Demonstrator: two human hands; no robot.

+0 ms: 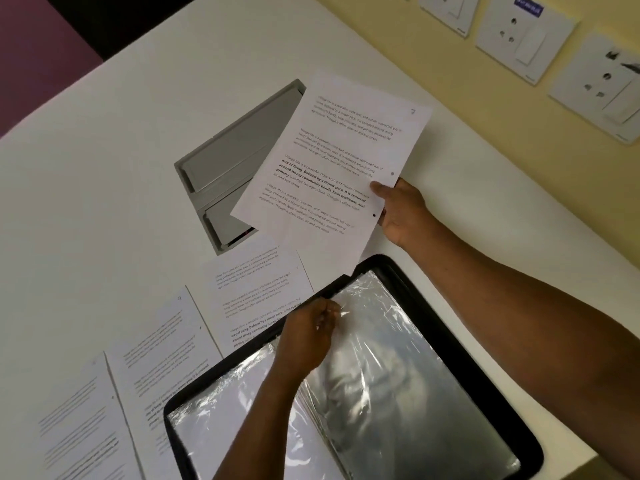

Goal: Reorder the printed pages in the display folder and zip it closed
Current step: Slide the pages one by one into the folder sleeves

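White printed page (332,174), numbered seven, is pinched at its edge in your right hand (401,213) above the open display folder (467,344). Your left hand (308,337) pinches a clear sleeve (377,341) at its top. Refilling looks underway; next, slide the page's lower corner into that sleeve mouth.

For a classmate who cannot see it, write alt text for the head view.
A right hand holds a printed page above an open display folder while the left hand pinches a plastic sleeve. Three loose pages lie on the table.
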